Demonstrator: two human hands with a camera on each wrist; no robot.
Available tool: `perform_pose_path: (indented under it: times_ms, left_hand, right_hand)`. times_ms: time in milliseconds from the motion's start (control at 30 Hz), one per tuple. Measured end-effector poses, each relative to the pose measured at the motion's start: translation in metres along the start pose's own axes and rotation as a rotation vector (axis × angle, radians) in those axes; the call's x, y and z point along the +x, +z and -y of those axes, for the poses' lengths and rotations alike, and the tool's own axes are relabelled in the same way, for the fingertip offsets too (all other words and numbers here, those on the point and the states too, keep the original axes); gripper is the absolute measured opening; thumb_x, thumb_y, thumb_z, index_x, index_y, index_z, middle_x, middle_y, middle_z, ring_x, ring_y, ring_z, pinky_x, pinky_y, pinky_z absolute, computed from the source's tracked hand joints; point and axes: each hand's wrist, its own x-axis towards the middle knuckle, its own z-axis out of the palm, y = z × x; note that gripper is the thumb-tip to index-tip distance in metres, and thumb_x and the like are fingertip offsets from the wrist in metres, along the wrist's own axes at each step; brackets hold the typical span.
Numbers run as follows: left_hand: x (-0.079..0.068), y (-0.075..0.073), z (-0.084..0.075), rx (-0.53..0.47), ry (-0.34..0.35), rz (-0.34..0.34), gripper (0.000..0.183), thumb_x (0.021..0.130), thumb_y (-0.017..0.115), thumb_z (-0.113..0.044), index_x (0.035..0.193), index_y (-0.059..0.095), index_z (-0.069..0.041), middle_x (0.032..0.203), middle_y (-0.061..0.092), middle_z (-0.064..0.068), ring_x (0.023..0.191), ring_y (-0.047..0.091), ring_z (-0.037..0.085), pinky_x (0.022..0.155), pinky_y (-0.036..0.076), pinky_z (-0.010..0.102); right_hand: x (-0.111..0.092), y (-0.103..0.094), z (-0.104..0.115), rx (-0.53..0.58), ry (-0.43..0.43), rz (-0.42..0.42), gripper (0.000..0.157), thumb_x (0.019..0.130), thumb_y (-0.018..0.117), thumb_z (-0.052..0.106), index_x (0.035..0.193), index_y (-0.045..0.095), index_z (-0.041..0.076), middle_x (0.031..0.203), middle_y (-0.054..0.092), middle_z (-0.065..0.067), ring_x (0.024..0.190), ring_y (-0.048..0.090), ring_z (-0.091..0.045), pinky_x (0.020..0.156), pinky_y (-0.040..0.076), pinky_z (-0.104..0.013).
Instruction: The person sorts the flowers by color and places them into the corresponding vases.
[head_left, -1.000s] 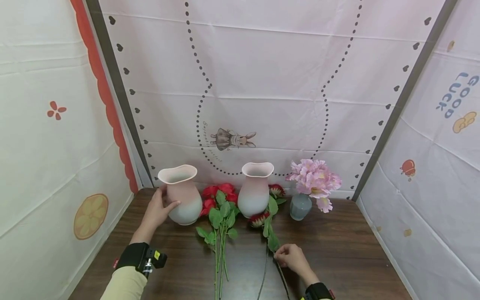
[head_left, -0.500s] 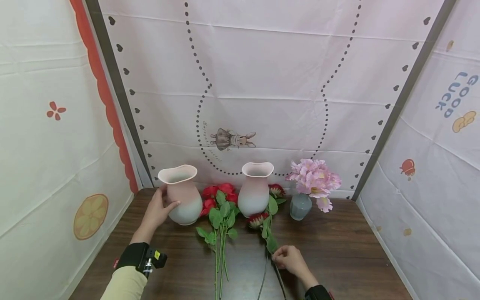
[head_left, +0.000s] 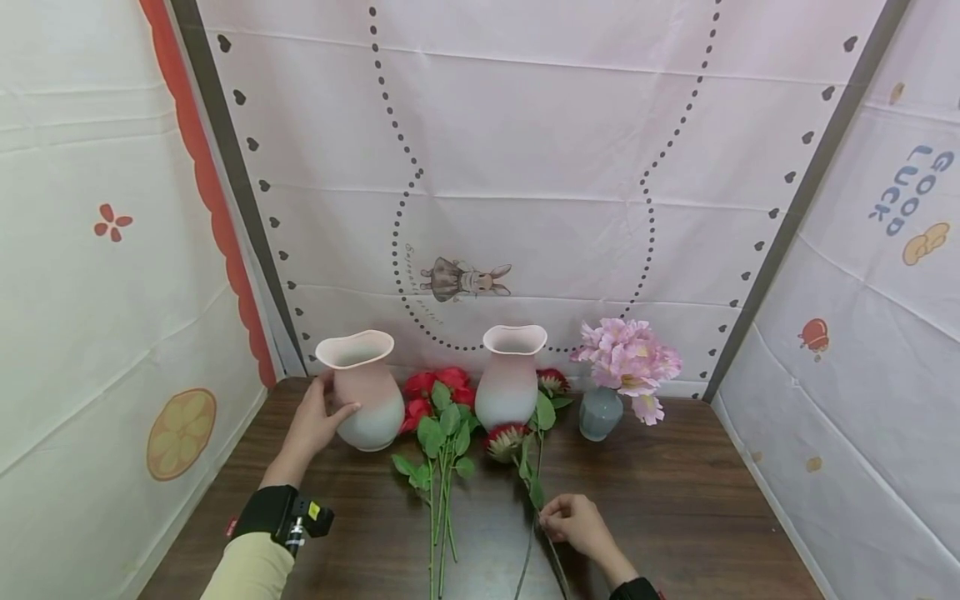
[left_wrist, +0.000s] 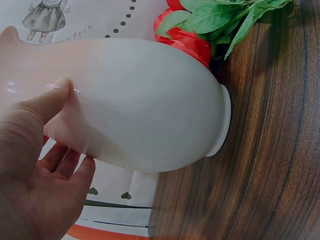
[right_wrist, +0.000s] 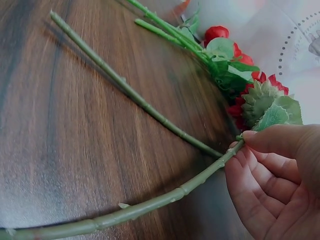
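My left hand (head_left: 313,421) grips the side of a pink-and-pale-blue vase (head_left: 369,400) that stands upright at the left; in the left wrist view the thumb lies across the vase (left_wrist: 145,105) and the fingers curl behind it. At the front right, my right hand (head_left: 576,522) pinches the stem of a dark red flower (head_left: 506,442) between thumb and fingertips. In the right wrist view that stem (right_wrist: 165,199) curves away from the hand (right_wrist: 275,175) to the lower left. A second bare stem (right_wrist: 135,97) lies on the table behind it.
Several red roses (head_left: 417,411) with long green stems lie between the vases. A matching vase (head_left: 510,392) stands in the middle, with another dark red flower (head_left: 553,381) beside it. Pink blossoms (head_left: 630,354) fill a small grey-blue vase (head_left: 601,414) at the right. Printed cloth (head_left: 525,125) hangs behind.
My right hand has moved slightly left, and the pinched flower's head has shifted left and toward me, turning a little. My left hand and its vase have stayed in place.
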Motion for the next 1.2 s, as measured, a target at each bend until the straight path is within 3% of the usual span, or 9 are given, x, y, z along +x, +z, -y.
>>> perform_pose_path:
  times_ms: [433,667,900,1200]
  left_hand:
    - [0.001,0.001,0.004,-0.008,-0.007,0.004,0.085,0.096,0.067,-0.027,0.155,0.014,0.002,0.154,0.029,0.034,0.142,0.033,0.05,0.116,0.038,0.061]
    - [0.001,0.001,0.003,-0.012,-0.003,0.002,0.085,0.096,0.067,-0.027,0.155,0.014,0.003,0.154,0.028,0.034,0.142,0.033,0.05,0.117,0.037,0.06]
    - [0.0,0.0,0.001,-0.015,-0.006,0.01,0.087,0.096,0.067,-0.03,0.156,0.013,0.003,0.154,0.028,0.034,0.142,0.033,0.05,0.117,0.037,0.059]
    - [0.0,0.0,0.002,-0.018,-0.004,0.005,0.087,0.096,0.067,-0.031,0.156,0.014,0.002,0.154,0.028,0.034,0.142,0.034,0.05,0.117,0.037,0.06]
  right_hand:
    - [-0.004,0.003,0.009,0.026,-0.071,0.012,0.011,0.088,0.07,0.004,0.09,0.069,-0.006,0.078,0.072,-0.011,0.066,0.065,-0.008,0.061,0.063,-0.026]
    - [-0.003,0.003,0.017,0.017,-0.126,0.001,0.012,0.09,0.07,0.008,0.092,0.07,-0.004,0.079,0.072,-0.01,0.064,0.062,-0.006,0.057,0.057,-0.019]
    - [-0.003,0.004,0.03,0.0,-0.188,-0.095,0.011,0.089,0.072,0.009,0.093,0.07,-0.002,0.085,0.073,-0.013,0.065,0.062,-0.001,0.057,0.054,-0.017]
    - [-0.004,0.003,0.053,0.152,-0.184,-0.252,0.009,0.085,0.074,0.0,0.092,0.069,-0.004,0.083,0.071,-0.017,0.064,0.062,-0.002,0.062,0.058,-0.017]
